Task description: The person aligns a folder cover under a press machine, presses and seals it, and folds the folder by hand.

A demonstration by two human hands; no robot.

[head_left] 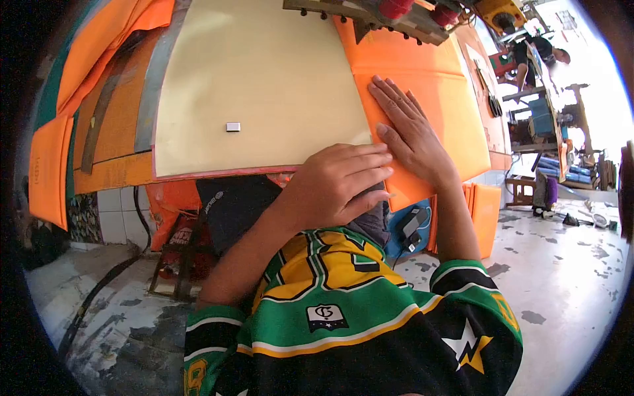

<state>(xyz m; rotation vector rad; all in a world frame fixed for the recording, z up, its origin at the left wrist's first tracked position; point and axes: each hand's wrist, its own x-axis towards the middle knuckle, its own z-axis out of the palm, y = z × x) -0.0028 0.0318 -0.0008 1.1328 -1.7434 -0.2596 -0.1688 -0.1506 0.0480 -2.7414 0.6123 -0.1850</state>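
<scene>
Orange fabric (456,125) lies folded on the right part of the work surface, beside a large cream sheet (264,79). My right hand (413,135) rests flat on the fabric with its fingers stretched out. Over the front right corner of the cream sheet is my left hand (343,181), its fingers pointing right and the thumb apart, near the fabric's left edge. Nothing shows in either hand. A small white and dark block (233,127) sits on the cream sheet, left of my hands.
A machine part (376,20) overhangs the back edge. Black scissors (494,105) lie at the right. More orange fabric (49,171) hangs at the left. A blue stool (396,241) holds dark adapters. Another person (545,49) is at the far right.
</scene>
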